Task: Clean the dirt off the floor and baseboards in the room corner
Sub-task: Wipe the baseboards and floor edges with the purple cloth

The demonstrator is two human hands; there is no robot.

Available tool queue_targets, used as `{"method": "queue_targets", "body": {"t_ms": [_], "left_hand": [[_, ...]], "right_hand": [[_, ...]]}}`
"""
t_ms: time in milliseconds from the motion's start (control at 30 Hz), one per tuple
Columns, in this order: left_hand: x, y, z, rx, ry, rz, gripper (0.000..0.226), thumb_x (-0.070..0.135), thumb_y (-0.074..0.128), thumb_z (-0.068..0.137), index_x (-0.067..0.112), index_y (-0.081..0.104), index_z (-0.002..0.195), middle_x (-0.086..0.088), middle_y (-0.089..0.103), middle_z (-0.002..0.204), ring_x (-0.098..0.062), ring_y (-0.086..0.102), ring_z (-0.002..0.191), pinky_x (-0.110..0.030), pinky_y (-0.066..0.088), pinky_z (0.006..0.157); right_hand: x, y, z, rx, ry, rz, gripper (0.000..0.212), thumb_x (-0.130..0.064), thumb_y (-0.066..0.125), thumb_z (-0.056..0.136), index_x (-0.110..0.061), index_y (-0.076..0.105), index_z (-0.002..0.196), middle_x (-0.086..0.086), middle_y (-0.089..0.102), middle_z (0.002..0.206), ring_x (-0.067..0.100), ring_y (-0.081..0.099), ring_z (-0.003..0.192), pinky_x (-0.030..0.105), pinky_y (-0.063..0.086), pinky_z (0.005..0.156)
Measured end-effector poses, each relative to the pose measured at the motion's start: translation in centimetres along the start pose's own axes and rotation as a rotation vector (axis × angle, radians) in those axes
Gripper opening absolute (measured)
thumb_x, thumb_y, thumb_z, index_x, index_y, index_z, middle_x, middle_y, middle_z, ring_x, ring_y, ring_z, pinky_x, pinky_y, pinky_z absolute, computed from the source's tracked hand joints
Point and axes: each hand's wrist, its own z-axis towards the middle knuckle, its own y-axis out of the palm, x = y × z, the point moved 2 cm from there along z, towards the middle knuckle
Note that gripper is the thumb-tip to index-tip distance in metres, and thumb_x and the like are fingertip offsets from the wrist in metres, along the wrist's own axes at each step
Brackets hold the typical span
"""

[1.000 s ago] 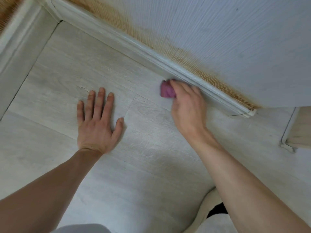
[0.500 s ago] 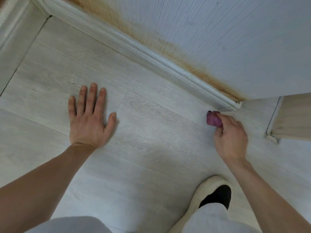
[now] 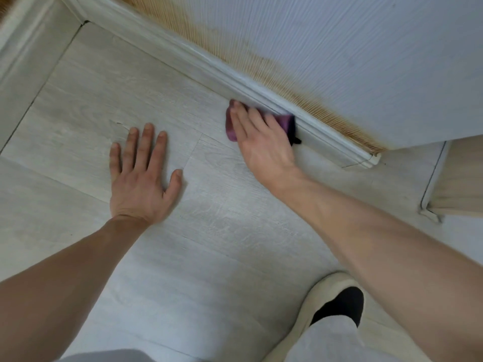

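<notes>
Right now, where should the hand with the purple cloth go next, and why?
Probably slide left along the white baseboard toward the corner. The right hand presses the purple cloth against its foot, and that stretch lies ahead.

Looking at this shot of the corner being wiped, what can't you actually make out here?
Head view only:
- Most of the purple cloth: covered by the right hand, so its size and how dirty it is stay unknown.
- Floor beneath the flat left hand: covered by the hand.
- Baseboard where the cloth presses: hidden, so whether dirt remains is unclear.
- Beige shoe: its heel is covered by the trouser leg.
</notes>
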Motion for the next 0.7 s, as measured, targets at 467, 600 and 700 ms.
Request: {"method": "queue_targets", "body": {"t_ms": [467, 600, 700], "left_hand": [[0.1, -0.1, -0.1, -0.032, 0.003, -0.013, 0.078, 0.057, 0.028, 0.098, 0.023, 0.011, 0.165, -0.003, 0.004, 0.173, -0.027, -0.002, 0.159, -0.054, -0.002, 0.127], [0.3, -0.1, -0.2, -0.033, -0.002, -0.014, 0.078, 0.057, 0.030, 0.097, 0.023, 0.012, 0.165, -0.004, 0.005, 0.173, -0.028, -0.001, 0.159, -0.055, -0.001, 0.127], [0.5, -0.1, -0.3, -0.049, -0.012, 0.001, 0.079, 0.059, 0.030, 0.095, 0.024, 0.013, 0.164, -0.005, 0.005, 0.173, -0.029, 0.000, 0.159, -0.056, 0.000, 0.126]], "right_hand": [[10.5, 3.0, -18.0, -0.205, 0.917, 1.345, 0.036, 0.006, 0.052, 0.096, -0.016, 0.074, 0.115, 0.005, 0.076, 0.108, 0.026, 0.069, 0.106, 0.032, 0.051, 0.086], [11.8, -1.6, -18.5, -0.295, 1.002, 1.977, 0.033, 0.010, 0.051, 0.096, -0.010, 0.072, 0.112, 0.009, 0.076, 0.110, 0.024, 0.072, 0.106, 0.032, 0.059, 0.091], [12.9, -5.1, -19.8, -0.342, 0.879, 2.120, 0.033, 0.009, 0.046, 0.096, -0.004, 0.068, 0.116, 0.012, 0.074, 0.109, 0.021, 0.072, 0.099, 0.034, 0.059, 0.091]]}}
